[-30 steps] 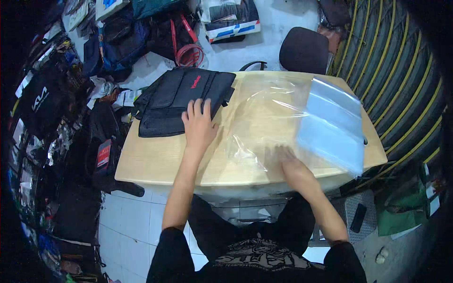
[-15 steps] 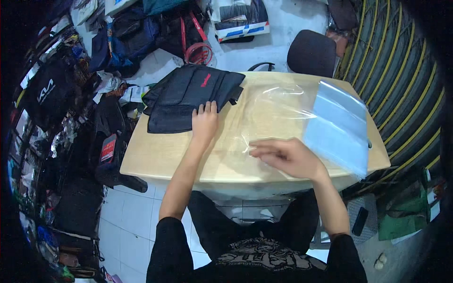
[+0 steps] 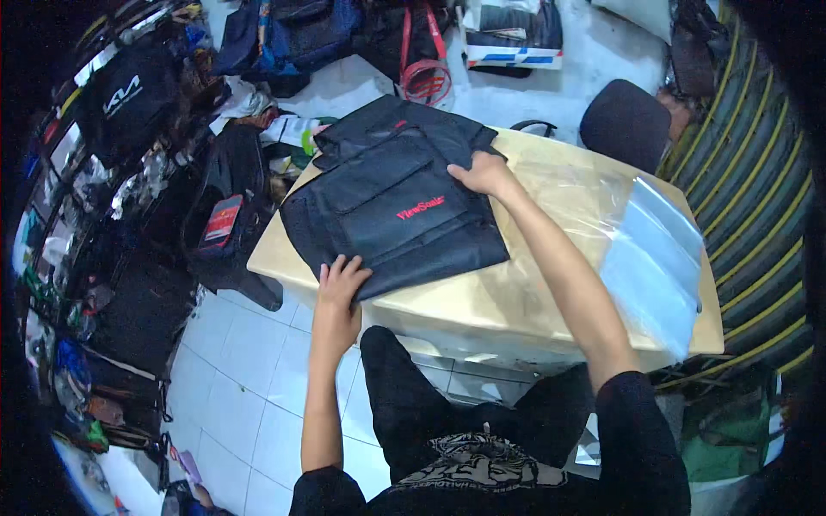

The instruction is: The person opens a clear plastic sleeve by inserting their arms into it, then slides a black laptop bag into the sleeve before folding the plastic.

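Observation:
A flat black fabric bag (image 3: 379, 219) with red lettering and pocket seams lies on the left part of the wooden table (image 3: 430, 303). Under its far side shows another black fabric piece (image 3: 387, 113) with a small red mark. My left hand (image 3: 342, 288) rests on the bag's near left corner, fingers spread over the cloth. At the far right side of the bag, my right hand (image 3: 489, 175) is closed on its edge, thumb pointing left. Right of that forearm lie a clear plastic sheet (image 3: 576, 193) and a folded light blue sheet (image 3: 654, 262) with a glossy surface.
A dark chair back (image 3: 625, 125) stands beyond the table's far right corner. Ribbed coils with yellow stripes (image 3: 757, 198) rise at the right. Bags and clutter fill the left, including a black bag with white lettering (image 3: 125, 99). A red strap coil (image 3: 426, 79) lies behind.
The black bag now spreads nearer to me, over the other piece. My right hand has moved from beside the plastic to the bag's far right edge; my left hand has come nearer.

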The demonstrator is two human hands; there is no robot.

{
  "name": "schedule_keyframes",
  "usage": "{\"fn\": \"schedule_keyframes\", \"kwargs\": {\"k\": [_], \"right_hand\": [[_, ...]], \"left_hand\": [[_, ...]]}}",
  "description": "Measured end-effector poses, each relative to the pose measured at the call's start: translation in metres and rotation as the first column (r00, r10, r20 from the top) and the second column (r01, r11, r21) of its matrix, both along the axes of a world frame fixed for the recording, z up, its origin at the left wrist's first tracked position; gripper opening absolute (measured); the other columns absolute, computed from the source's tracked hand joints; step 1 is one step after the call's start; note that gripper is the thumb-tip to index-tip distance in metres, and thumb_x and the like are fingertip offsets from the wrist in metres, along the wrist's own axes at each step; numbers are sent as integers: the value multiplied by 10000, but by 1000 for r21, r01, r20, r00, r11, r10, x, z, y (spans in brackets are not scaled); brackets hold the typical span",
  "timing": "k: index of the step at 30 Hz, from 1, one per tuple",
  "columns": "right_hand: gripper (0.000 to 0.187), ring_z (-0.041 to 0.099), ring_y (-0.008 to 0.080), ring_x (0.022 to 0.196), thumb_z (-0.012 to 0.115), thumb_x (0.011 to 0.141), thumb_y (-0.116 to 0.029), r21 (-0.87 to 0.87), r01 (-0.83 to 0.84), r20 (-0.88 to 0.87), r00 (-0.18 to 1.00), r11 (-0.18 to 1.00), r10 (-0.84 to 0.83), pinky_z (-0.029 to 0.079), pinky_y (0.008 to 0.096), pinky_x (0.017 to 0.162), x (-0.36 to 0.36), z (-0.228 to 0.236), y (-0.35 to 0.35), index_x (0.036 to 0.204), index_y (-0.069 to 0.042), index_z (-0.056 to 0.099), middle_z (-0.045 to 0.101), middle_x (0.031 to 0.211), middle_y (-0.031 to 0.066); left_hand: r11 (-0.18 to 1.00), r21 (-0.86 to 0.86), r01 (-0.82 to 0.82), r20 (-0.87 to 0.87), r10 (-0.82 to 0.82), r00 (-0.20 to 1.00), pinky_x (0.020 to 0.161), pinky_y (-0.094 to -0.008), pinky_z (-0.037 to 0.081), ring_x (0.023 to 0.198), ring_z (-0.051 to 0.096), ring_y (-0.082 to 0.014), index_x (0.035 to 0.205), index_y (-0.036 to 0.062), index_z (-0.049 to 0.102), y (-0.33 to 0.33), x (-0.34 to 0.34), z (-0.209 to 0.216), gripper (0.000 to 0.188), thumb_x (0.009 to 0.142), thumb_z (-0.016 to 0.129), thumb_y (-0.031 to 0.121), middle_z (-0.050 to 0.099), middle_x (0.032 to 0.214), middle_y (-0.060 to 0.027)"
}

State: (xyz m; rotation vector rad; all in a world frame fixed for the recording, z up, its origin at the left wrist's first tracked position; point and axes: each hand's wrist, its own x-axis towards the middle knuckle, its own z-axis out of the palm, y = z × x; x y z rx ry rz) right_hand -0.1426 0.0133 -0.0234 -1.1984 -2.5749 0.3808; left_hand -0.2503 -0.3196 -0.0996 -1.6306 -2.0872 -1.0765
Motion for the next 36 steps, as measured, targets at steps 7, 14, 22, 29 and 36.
{"fn": "schedule_keyframes", "kwargs": {"k": [7,14,22,29,36], "right_hand": [[1121,538,363,1187,600,656,-781,-153,143,38,990,978,-139,385,387,1033,-31,-50,14,1235,170,477,520,1236,353],[745,663,321,950,836,661,-372,-511,-107,-326,942,853,-77,532,378,833,-27,-27,-8,1112,157,571,608,1150,277],[409,669,227,912,652,869,-160,-650,-743,-759,642,157,-107,561,364,824,-21,14,-40,1205,39,529,641,1096,149],[409,665,245,928,618,847,-89,-442,-887,-891,451,132,47,564,354,810,-12,60,-83,1210,64,509,630,1112,175],[512,618,237,1029,649,770,-19,-240,-966,-968,245,94,57,477,331,911,15,75,-106,1258,37,503,601,1211,136]], "left_hand": [[873,-10,-488,583,402,706,970,-393,429,1155,564,-348,1244,-51,526,-8,-75,1,472,829,575,167,604,1154,-270],[893,21,-449,761,277,586,864,-358,495,981,638,-326,1343,-104,384,31,-95,-14,713,830,674,297,610,1132,-270],[770,606,-199,771,-630,-90,917,-377,488,1164,541,-257,1328,-55,425,6,-82,4,670,840,692,320,561,1249,-202],[751,612,-247,790,-570,225,872,-370,503,950,646,-246,1195,-27,569,-8,-59,54,483,858,675,302,652,1079,-136],[608,660,-441,551,8,835,957,-319,400,1080,547,-220,1236,-40,535,-13,-51,73,473,868,658,231,498,1291,-153]]}}
